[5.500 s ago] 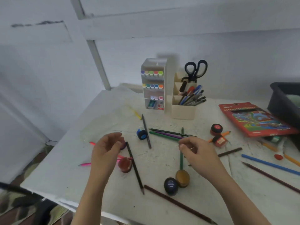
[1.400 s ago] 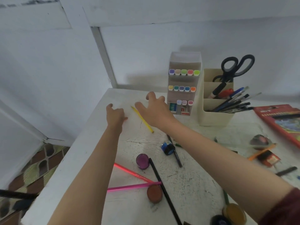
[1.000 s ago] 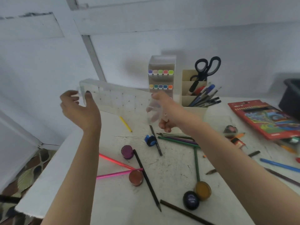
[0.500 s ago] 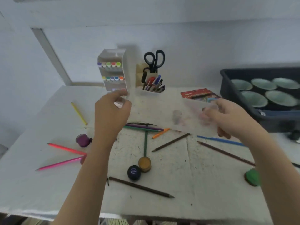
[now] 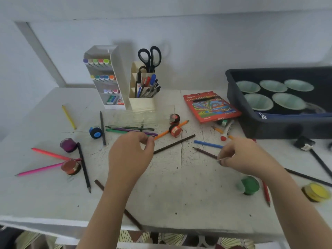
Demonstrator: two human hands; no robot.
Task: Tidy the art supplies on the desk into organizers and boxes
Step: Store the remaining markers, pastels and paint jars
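Note:
A long clear plastic box (image 5: 143, 115) lies on the white desk (image 5: 179, 194) in front of the white marker organizer (image 5: 115, 72) and the cream pen holder (image 5: 142, 103). Loose coloured pencils lie about: green and purple ones (image 5: 125, 130), an orange one (image 5: 168, 130), a blue one (image 5: 206, 144) and a maroon one (image 5: 204, 152). My left hand (image 5: 131, 155) hovers with loosely curled fingers just short of the green and purple pencils, holding nothing. My right hand (image 5: 244, 157) hangs loosely curled over the maroon pencil's end.
Small paint pots are scattered: purple (image 5: 67, 145), brown (image 5: 71, 167), blue (image 5: 95, 132), green (image 5: 249, 185), yellow (image 5: 316, 192). A red pencil packet (image 5: 210, 106) lies beside a dark bin (image 5: 269, 126) holding pale bowls. Pink pencils (image 5: 48, 153) and a yellow pencil (image 5: 68, 117) lie at the left.
Both hands carried the clear box from the desk's back left, set it down before the organizers, let go and drew back towards me.

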